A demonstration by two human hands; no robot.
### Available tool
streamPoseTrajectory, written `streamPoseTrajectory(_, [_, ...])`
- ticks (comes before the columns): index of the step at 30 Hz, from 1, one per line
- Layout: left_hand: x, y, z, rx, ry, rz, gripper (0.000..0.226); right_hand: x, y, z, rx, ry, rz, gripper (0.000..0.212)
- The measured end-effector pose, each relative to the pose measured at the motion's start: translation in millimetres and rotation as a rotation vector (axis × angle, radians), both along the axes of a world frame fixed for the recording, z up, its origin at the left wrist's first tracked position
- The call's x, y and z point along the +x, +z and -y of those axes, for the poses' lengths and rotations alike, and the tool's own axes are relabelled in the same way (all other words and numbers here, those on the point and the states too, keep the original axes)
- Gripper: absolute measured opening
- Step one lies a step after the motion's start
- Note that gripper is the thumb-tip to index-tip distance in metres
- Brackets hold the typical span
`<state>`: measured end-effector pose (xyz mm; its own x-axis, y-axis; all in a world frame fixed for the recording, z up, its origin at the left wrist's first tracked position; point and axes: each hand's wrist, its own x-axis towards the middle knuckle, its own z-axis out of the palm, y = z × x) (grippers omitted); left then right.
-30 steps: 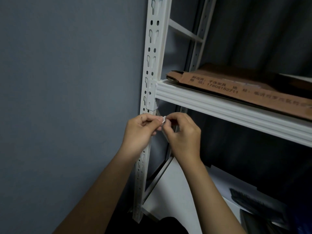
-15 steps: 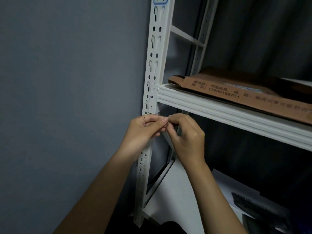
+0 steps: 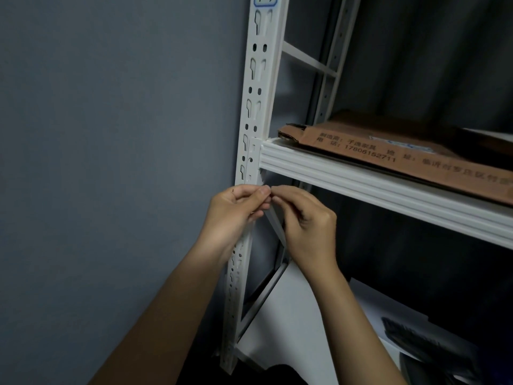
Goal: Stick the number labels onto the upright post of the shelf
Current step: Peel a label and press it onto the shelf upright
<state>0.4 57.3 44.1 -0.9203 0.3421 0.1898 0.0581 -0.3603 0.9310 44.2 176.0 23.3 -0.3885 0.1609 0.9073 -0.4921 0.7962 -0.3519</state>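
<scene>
2 hands meet at the post, the label almost hidden

2 hands are held together just in front of the upright post (image 3: 251, 112), a little below the place where the shelf beam (image 3: 361, 184) joins it. The left hand (image 3: 236, 215) has its fingers curled and its thumb pressed toward the fingertips of the right hand (image 3: 305, 218), which are curled in the same way. Both seem to pinch something very small between them – I judge it is a number label (image 3: 268, 187), maybe with its backing, but it is too small to see clearly.

What can go wrong from here, in my judgement: such a thin sticker can fold and stick to itself, or stick to a fingertip, when the backing is peeled. It can also slip out of the pinch and fall. The post is full of keyhole slots and round holes, so a label placed over them would have little flat metal to hold and could wrinkle or sit crooked.

1 label with a blue frame (image 3: 265, 0) is already on the post at the top edge of the view. The post is white painted metal, smooth and narrow. The beam is white too, with long ridges. On the shelf lies a flat brown cardboard box (image 3: 388, 145) – matte, printed, with a torn corner. The wall (image 3: 111, 162) at the left is plain grey.
</scene>
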Motion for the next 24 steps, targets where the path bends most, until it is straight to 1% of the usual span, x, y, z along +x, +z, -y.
streamPoseTrajectory(3, [1, 5, -2, 0.008, -0.009, -0.002, 0.008, 4, 7, 2, -0.173, 0.095, 0.086, 0.019])
streamPoseTrajectory(5, [4, 12, -3, 0.006, -0.028, -0.019, 0.009, 7, 13, 4, -0.200, 0.090, 0.089, 0.022])
streamPoseTrajectory(8, [11, 29, -11, 0.014, -0.019, -0.091, 0.014, 13, 25, 0, -0.096, -0.033, -0.015, 0.018])
streamPoseTrajectory(10, [16, 45, -21, 0.005, 0.024, -0.178, 0.019, 18, 36, -7, -0.089, -0.103, -0.082, 0.017])
streamPoseTrajectory(13, [27, 71, -46, -0.020, 0.063, -0.299, 0.019, 32, 59, -21, -0.174, -0.163, -0.139, 0.018])
streamPoseTrajectory(15, [37, 88, -68, 0.008, 0.038, -0.344, 0.019, 44, 79, -35, -0.259, -0.195, -0.151, 0.019])
streamPoseTrajectory(17, [50, 104, -93, 0.018, 0.031, -0.428, 0.018, 58, 100, -54, -0.310, -0.268, -0.163, 0.018])
streamPoseTrajectory(20, [66, 125, -131, -0.119, 0.016, -0.627, 0.013, 80, 129, -86, -0.288, -0.442, -0.141, 0.016])
streamPoseTrajectory(24, [75, 147, -176, -0.269, 0.006, -0.788, 0.020, 111, 161, -135, -0.167, -0.654, -0.022, 0.021])
